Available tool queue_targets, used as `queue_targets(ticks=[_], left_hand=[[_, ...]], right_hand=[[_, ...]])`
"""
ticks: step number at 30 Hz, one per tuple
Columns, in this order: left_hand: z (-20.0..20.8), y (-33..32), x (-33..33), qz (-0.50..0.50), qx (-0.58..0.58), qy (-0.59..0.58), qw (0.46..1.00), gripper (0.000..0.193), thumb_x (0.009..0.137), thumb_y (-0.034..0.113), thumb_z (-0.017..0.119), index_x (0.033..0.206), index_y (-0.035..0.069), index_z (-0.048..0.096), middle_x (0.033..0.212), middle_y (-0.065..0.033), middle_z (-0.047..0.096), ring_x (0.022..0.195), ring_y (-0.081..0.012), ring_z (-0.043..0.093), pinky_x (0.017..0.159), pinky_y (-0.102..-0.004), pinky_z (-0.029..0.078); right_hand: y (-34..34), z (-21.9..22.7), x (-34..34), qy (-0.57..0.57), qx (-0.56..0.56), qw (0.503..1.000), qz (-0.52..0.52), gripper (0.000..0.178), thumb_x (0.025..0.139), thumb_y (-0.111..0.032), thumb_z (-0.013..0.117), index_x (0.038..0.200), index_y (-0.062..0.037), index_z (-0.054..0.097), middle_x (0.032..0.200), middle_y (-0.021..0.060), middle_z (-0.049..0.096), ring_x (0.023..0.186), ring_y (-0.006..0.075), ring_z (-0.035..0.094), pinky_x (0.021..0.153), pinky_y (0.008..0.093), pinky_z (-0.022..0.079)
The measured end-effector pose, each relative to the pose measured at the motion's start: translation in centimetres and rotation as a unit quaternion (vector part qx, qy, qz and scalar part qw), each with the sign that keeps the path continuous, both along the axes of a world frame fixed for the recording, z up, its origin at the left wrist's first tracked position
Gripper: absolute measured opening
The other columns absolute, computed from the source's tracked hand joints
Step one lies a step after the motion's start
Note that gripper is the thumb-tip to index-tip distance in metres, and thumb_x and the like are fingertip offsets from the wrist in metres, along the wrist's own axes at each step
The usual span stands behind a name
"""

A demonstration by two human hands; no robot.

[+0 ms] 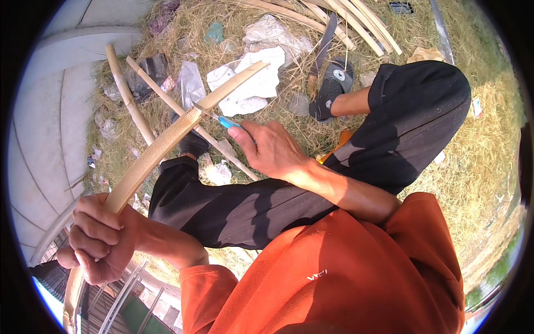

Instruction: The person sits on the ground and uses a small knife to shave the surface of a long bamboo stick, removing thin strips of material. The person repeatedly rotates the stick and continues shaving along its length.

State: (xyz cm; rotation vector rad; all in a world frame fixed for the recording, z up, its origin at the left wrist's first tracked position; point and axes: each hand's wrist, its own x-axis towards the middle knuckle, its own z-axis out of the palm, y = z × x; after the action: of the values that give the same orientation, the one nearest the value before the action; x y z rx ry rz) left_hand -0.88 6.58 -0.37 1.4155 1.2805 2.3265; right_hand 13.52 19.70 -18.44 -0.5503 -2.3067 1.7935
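A long split bamboo strip [161,143] slants across the left side, from the lower left edge up toward the middle. My left hand [103,236] is wrapped in a fist round its lower part. In my right hand [278,153] is a small knife [226,121] with a blue handle. The thumb lies along that handle. The knife's thin blade rests on the strip near a node, past which the surface looks paler. Most of the handle is hidden inside my fingers.
Two more bamboo pieces [125,92] [167,99] lie beyond the strip. Several split lengths [361,22] are piled at the far side, near a machete [325,44]. A white slab [250,83], a clear plastic bag [191,83] and litter lie on dry grass. A pale wall [47,133] stands left.
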Motion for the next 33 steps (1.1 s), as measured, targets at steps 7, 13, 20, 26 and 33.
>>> queue_targets(ticks=[7, 13, 20, 26, 33], left_hand=[[0.1, -0.4, -0.2, 0.027, 0.008, 0.005, 1.0, 0.031, 0.08, 0.005, 0.045, 0.06, 0.018, 0.027, 0.041, 0.0067, 0.026, 0.032, -0.0039, 0.023, 0.037, -0.0197, 0.028], [-0.2, -0.2, 0.1, -0.024, 0.014, -0.035, 0.999, 0.032, 0.079, 0.008, 0.046, 0.057, 0.02, 0.026, 0.043, 0.0075, 0.025, 0.036, -0.0049, 0.021, 0.044, -0.0219, 0.023], [0.1, -0.1, -0.3, -0.035, -0.012, 0.016, 0.999, 0.027, 0.078, 0.007, 0.048, 0.06, 0.017, 0.03, 0.04, 0.0068, 0.029, 0.031, -0.0039, 0.026, 0.042, -0.0204, 0.032], [0.2, 0.2, 0.2, -0.022, -0.011, 0.023, 0.999, 0.028, 0.077, 0.007, 0.049, 0.061, 0.017, 0.029, 0.039, 0.0072, 0.028, 0.031, -0.0036, 0.026, 0.042, -0.02, 0.032], [0.1, 0.2, 0.2, 0.02, 0.005, -0.008, 1.0, 0.032, 0.075, 0.007, 0.047, 0.057, 0.019, 0.023, 0.039, 0.0081, 0.024, 0.032, -0.0038, 0.019, 0.04, -0.0198, 0.025]], right_hand=[[0.7, -0.3, -0.5, -0.007, -0.006, 1.0, -0.017, 0.04, 0.097, -0.03, 0.045, 0.08, 0.0032, 0.06, 0.052, 0.023, 0.05, 0.051, 0.0418, 0.053, 0.05, 0.0476, 0.039], [2.6, -3.6, 0.0, -0.145, -0.011, 0.989, -0.02, 0.044, 0.098, -0.032, 0.043, 0.076, 0.0029, 0.06, 0.054, 0.0247, 0.051, 0.054, 0.0435, 0.054, 0.053, 0.0481, 0.041], [2.3, -4.4, -0.6, -0.068, 0.021, 0.996, -0.044, 0.045, 0.098, -0.034, 0.042, 0.076, 0.0022, 0.06, 0.052, 0.0239, 0.05, 0.052, 0.043, 0.053, 0.052, 0.048, 0.04], [1.6, -7.0, -0.3, -0.102, 0.047, 0.994, -0.019, 0.048, 0.098, -0.035, 0.042, 0.077, 0.0035, 0.061, 0.054, 0.0239, 0.052, 0.052, 0.0428, 0.053, 0.053, 0.0486, 0.041], [1.9, -7.5, -0.6, -0.049, 0.026, 0.997, -0.048, 0.05, 0.098, -0.035, 0.041, 0.075, 0.0032, 0.062, 0.058, 0.0258, 0.054, 0.057, 0.043, 0.056, 0.059, 0.0485, 0.044]])
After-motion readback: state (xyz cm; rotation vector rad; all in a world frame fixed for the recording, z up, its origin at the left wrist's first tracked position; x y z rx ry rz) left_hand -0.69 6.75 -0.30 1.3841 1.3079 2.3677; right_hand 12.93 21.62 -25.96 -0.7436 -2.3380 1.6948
